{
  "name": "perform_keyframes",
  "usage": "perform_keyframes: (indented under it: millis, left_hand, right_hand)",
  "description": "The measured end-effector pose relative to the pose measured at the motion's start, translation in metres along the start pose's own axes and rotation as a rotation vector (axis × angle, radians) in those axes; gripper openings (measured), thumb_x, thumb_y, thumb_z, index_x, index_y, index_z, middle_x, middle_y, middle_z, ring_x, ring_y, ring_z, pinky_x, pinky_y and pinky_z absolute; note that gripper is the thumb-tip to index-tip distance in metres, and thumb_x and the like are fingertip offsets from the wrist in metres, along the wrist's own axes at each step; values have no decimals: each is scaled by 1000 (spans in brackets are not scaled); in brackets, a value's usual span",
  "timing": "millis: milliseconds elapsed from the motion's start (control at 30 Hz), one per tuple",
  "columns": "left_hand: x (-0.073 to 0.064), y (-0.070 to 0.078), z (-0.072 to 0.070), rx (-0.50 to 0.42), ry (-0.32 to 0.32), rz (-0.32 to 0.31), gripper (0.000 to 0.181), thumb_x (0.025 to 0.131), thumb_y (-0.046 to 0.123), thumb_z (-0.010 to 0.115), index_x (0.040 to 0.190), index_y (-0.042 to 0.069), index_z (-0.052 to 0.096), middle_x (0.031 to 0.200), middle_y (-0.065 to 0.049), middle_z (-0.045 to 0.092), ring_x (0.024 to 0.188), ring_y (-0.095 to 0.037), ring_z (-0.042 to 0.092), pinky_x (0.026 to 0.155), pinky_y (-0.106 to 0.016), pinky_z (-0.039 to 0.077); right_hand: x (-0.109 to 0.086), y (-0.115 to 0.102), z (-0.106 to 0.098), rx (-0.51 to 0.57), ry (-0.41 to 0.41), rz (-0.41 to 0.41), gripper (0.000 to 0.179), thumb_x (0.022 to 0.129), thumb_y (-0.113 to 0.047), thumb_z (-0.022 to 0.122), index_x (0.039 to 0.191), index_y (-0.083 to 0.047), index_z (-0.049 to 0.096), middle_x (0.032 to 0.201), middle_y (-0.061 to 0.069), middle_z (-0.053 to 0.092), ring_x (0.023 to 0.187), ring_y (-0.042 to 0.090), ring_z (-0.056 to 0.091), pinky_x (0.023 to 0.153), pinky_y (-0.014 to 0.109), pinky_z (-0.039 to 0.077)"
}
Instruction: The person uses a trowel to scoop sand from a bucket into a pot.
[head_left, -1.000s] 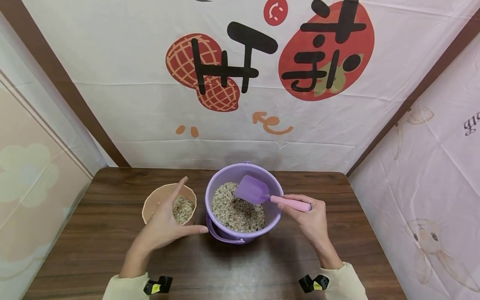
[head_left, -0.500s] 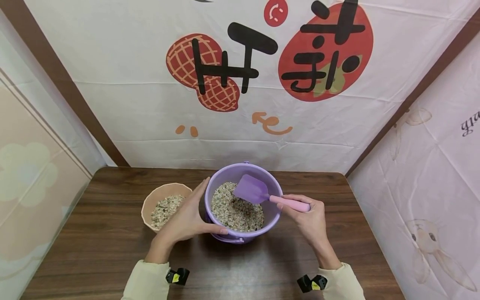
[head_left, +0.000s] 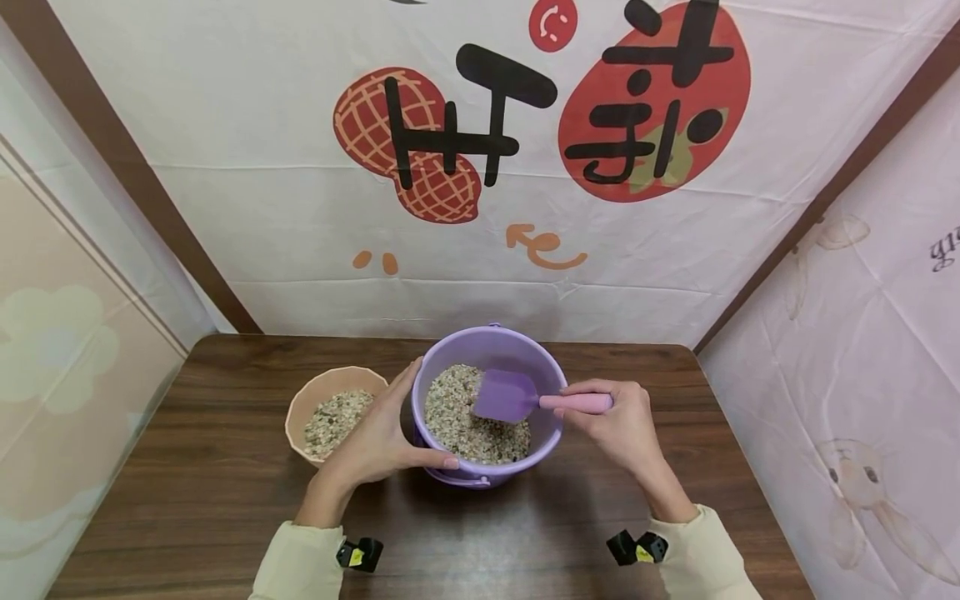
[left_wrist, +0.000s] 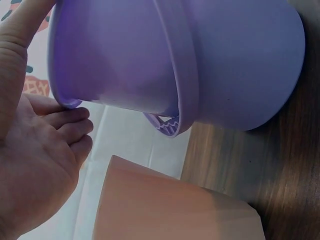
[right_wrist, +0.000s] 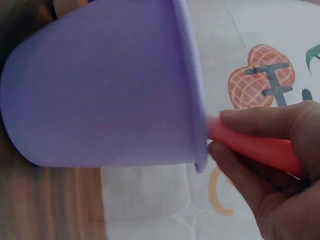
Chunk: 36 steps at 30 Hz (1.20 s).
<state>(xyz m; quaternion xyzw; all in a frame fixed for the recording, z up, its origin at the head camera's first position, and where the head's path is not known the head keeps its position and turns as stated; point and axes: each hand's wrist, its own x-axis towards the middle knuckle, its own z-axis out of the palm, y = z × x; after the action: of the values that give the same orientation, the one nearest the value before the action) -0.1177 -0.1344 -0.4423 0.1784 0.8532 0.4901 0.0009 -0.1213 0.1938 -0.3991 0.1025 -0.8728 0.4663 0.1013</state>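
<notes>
A purple bucket (head_left: 546, 442) part-filled with pale, speckled grains (head_left: 450, 404) stands on the table. My left hand (head_left: 378, 442) rests against its left side with thumb and fingers spread along the rim. In the left wrist view, fingertips (left_wrist: 75, 115) touch just under the rim. My right hand (head_left: 618, 421) grips the pink handle (head_left: 577, 403) of a small purple shovel (head_left: 506, 396). Its blade lies inside the bucket, low over the grains. From the right wrist view the blade is hidden behind the bucket wall (right_wrist: 110, 90); only the handle shows.
Left of the bucket, partly behind my left hand, sits a peach faceted bowl (head_left: 303, 400) with similar grains in it. The bucket's carrying handle (head_left: 457, 481) hangs down at the front. A printed cloth wall (head_left: 300, 250) rises behind the brown wooden table (head_left: 225, 467).
My left hand has moved right from over the bowl to the bucket's rim. The shovel blade has tipped lower toward the grains, and its handle is now more level.
</notes>
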Motion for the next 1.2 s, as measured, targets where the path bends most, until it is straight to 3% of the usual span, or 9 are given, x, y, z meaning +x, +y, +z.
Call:
perform_keyframes:
  millis: [100, 233, 467, 667, 1000, 1200]
  left_hand:
    - [0, 0, 0, -7, 0, -3, 139, 53, 58, 97, 163, 19, 21, 163, -7, 30, 145, -28, 33, 116, -58, 29]
    - [0, 0, 0, -5, -3, -23, 141, 53, 59, 97, 164, 21, 19, 164, -8, 28, 145, -29, 33, 116, -58, 28]
    - [0, 0, 1, -8, -7, -34, 142, 52, 60, 96, 164, 22, 18, 164, -8, 27, 145, -29, 33, 116, -59, 29]
    - [0, 0, 1, -18, -11, -37, 142, 52, 60, 97, 164, 22, 17, 164, -7, 27, 145, -29, 33, 116, -59, 28]
    - [0, 0, 1, -31, -20, -35, 141, 54, 58, 97, 164, 21, 16, 164, -10, 26, 145, -30, 33, 115, -60, 29]
    - [0, 0, 1, -35, -12, -42, 142, 52, 58, 98, 164, 22, 17, 164, -8, 27, 144, -30, 34, 115, -60, 29]
  right_hand:
    - [8, -6, 0, -98, -30, -38, 22, 71, -9, 93, 89, -20, 84, 80, -13, 76, 83, 9, 72, 69, 23, 55]
    - [18, -12, 2, -131, -99, -54, 21, 73, -8, 92, 88, -19, 84, 77, -15, 75, 81, 9, 72, 66, 25, 57]
    - [33, -14, 10, -101, -198, 10, 15, 75, -8, 89, 88, -12, 83, 73, -11, 75, 73, 7, 72, 62, 25, 59]
    - [44, -13, 16, -84, -215, 7, 15, 74, -7, 88, 88, -11, 83, 73, -10, 75, 72, 10, 73, 63, 29, 60]
    - [53, -8, 28, 59, -266, 45, 19, 74, -5, 88, 91, -7, 82, 78, 1, 77, 74, 16, 74, 62, 33, 61]
    - [55, -6, 31, 70, -286, 11, 20, 73, -3, 89, 90, -10, 83, 81, 0, 77, 76, 15, 74, 64, 32, 61]
